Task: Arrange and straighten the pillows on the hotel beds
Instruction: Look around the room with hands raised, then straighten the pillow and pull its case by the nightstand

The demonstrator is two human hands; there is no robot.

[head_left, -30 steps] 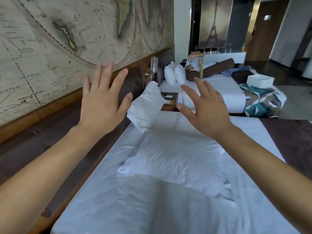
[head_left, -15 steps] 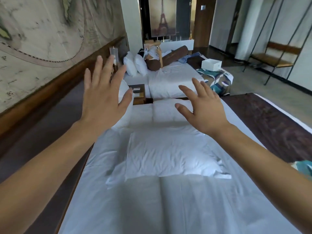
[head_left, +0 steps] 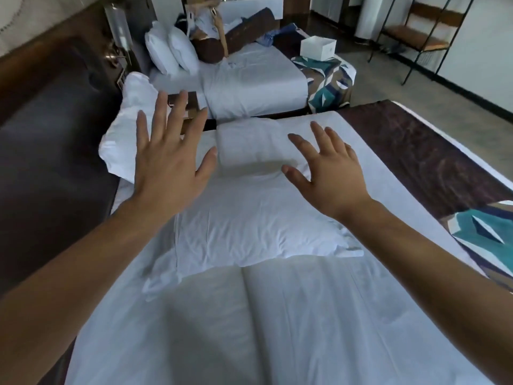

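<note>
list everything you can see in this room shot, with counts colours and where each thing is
flat white pillow: 1, white, lying flat on the near bed under the hands
propped white pillow: 1, white, leaning on the dark headboard at the near bed's left
folded white pillow: 1, white, at the near bed's far edge
upright white pillows: 2, white, side by side at the far bed's head
dark padded headboard: 1, dark brown, along the left wall
white open box: 1, white, on the far bed's patterned runner
teal patterned runner: 1, teal, brown and white, across the far bed's foot
metal-framed wooden bench: 1, black and brown, right wall
left hand: 1, open, fingers spread
right hand: 1, open, fingers spread
</note>
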